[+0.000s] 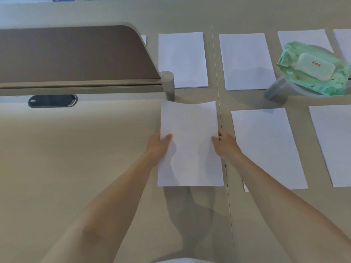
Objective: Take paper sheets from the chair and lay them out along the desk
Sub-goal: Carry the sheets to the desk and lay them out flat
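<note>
Paper sheet [190, 130] is held just above the desk [85, 158], left of the near row's laid sheet [267, 147], with its far edge bowed near the divider post [168, 82]. If released unevenly, it could be skewed or slid onto that neighbour. 1 side edge each is pinched by the left hand [158, 147] and right hand [226, 145], thumbs on top, fingers hidden beneath.

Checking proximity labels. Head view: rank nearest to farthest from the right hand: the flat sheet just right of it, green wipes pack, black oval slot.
1. flat sheet, lying just to the right of the right hand, near row.
2. green wipes pack, far right, farther back.
3. black oval slot, far left, beyond the held sheet.
</note>
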The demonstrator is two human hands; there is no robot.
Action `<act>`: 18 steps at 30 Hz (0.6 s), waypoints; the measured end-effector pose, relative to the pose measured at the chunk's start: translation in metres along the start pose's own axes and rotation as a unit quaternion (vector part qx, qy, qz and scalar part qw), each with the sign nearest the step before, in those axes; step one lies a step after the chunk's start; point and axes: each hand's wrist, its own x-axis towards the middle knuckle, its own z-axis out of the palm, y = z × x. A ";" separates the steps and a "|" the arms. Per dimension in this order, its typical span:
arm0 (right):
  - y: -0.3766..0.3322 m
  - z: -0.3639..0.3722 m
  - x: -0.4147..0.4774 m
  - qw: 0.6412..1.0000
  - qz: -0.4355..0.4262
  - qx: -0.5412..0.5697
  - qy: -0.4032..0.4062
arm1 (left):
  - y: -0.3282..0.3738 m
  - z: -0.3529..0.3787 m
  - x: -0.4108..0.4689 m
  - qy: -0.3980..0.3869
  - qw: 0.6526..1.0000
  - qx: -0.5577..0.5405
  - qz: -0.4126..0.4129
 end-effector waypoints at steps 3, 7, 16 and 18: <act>0.001 0.004 0.006 1.000 0.027 0.002 0.005 | -0.002 0.006 0.005 0.013 1.000 0.011 -0.010; -0.001 0.012 0.003 0.997 0.062 0.045 0.015 | -0.001 0.009 0.008 0.030 0.999 0.025 -0.020; -0.001 0.016 -0.003 0.996 0.059 0.050 0.032 | 0.004 0.005 0.001 0.050 0.996 0.037 -0.062; 0.000 0.016 -0.004 0.997 0.054 0.051 0.029 | 0.004 0.006 -0.001 0.047 0.996 0.035 -0.062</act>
